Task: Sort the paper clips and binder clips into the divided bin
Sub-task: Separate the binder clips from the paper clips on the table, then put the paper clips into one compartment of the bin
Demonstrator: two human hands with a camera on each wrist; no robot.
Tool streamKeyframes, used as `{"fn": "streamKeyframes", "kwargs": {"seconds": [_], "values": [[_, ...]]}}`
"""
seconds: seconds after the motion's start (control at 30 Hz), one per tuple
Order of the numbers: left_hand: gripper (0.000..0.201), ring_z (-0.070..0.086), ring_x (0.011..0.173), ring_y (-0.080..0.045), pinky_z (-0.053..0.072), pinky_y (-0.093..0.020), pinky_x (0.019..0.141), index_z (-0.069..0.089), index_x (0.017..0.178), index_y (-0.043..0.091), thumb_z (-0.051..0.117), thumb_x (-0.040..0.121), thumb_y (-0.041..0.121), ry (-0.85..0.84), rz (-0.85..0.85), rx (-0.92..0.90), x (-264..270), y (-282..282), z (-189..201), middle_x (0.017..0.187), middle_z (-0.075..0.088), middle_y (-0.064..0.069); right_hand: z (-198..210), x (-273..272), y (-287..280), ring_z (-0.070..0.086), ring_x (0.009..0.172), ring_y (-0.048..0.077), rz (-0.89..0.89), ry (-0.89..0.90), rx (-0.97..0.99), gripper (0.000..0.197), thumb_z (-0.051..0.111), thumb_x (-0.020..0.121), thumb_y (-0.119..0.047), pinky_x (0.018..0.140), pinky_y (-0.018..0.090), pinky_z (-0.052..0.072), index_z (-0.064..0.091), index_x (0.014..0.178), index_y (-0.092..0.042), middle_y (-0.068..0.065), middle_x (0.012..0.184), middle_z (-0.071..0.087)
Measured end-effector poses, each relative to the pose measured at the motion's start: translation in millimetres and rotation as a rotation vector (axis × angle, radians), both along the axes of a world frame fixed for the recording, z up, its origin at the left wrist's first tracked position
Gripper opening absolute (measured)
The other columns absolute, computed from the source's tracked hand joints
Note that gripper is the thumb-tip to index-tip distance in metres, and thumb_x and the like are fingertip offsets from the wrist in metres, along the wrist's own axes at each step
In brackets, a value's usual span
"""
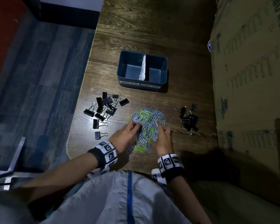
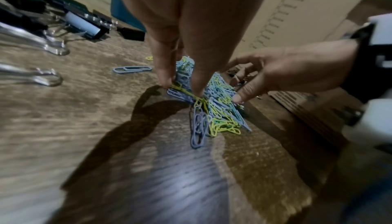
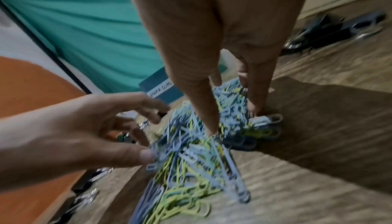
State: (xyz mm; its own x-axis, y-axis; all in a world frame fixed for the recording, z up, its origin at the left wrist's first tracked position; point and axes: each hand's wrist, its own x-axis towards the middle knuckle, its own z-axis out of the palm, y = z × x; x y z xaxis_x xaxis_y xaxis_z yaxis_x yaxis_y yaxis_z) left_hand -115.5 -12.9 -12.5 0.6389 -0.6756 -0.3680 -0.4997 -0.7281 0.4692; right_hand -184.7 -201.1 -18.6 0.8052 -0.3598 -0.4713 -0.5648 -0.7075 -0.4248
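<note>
A heap of blue and yellow-green paper clips (image 1: 148, 122) lies on the wooden table in front of me. My left hand (image 1: 134, 128) presses against its left side, fingertips (image 2: 196, 90) down among the clips. My right hand (image 1: 162, 129) cups the right side, with its thumb (image 3: 210, 127) and fingers straddling the heap (image 3: 197, 152). Neither hand lifts anything. Black binder clips lie in two groups, one on the left (image 1: 103, 109) and one on the right (image 1: 188, 118). The blue divided bin (image 1: 124, 62) stands behind, both halves bare, labelled paper clips on the left and binder clips on the right.
A large cardboard box (image 1: 249, 78) walls off the table's right side. The table's left edge (image 1: 81, 88) drops to a blue carpet floor. One stray blue paper clip (image 2: 131, 69) lies left of the heap. A metal chair frame (image 1: 11, 165) stands at the lower left.
</note>
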Motion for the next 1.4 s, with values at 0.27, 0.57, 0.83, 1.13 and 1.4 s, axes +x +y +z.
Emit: {"fn": "streamKeyframes", "kwargs": {"seconds": [0.27,0.57,0.83,1.13,1.4], "values": [[0.033,0.062,0.075,-0.019,0.050,-0.030,0.064,0.050,0.096,0.017,0.053,0.092,0.050,0.083,-0.402,0.143,-9.5,10.0,-7.1,0.088,0.060,-0.001,10.4,-15.1,-12.8,0.062,0.094,0.026,0.179,0.347,-0.016,0.056,0.086,0.061,-0.056,0.080,0.037,0.052,0.044,0.080,-0.024,0.006,0.105,0.059],[0.027,0.060,0.080,-0.021,0.055,-0.035,0.059,0.053,0.109,0.012,0.046,0.091,0.032,-0.080,-0.259,0.018,0.8,-2.1,-1.8,0.102,0.056,-0.006,4.2,1.2,10.7,0.062,0.091,0.029,0.170,0.043,-0.087,0.041,0.074,0.076,-0.054,0.073,0.041,0.054,0.049,0.089,-0.024,0.002,0.105,0.055],[0.074,0.042,0.116,-0.027,0.051,-0.034,0.083,0.020,0.144,0.010,0.062,0.088,0.036,0.023,0.020,0.293,8.8,23.9,16.8,0.135,0.030,-0.013,3.5,-6.2,-21.3,0.046,0.121,0.033,0.011,0.148,-0.070,0.095,0.093,0.051,-0.051,0.093,0.046,0.049,0.038,0.123,-0.023,0.010,0.129,0.039],[0.063,0.053,0.102,-0.023,0.052,-0.028,0.080,0.039,0.131,0.007,0.068,0.075,-0.004,0.030,0.056,0.168,0.0,-14.3,4.0,0.126,0.040,-0.010,-1.5,10.5,9.7,0.057,0.108,0.032,0.056,0.044,-0.019,0.075,0.089,0.060,-0.029,0.083,0.046,0.054,0.037,0.113,-0.028,0.007,0.121,0.050],[0.121,0.035,0.126,-0.032,0.050,-0.048,0.093,0.007,0.148,0.026,0.082,0.059,0.058,0.000,0.036,0.246,29.7,-16.3,2.8,0.153,0.012,-0.012,17.4,43.2,-29.4,0.024,0.140,0.038,0.130,0.127,-0.088,0.124,0.097,0.050,-0.032,0.107,0.051,0.038,0.022,0.149,-0.032,0.012,0.156,0.014]]}}
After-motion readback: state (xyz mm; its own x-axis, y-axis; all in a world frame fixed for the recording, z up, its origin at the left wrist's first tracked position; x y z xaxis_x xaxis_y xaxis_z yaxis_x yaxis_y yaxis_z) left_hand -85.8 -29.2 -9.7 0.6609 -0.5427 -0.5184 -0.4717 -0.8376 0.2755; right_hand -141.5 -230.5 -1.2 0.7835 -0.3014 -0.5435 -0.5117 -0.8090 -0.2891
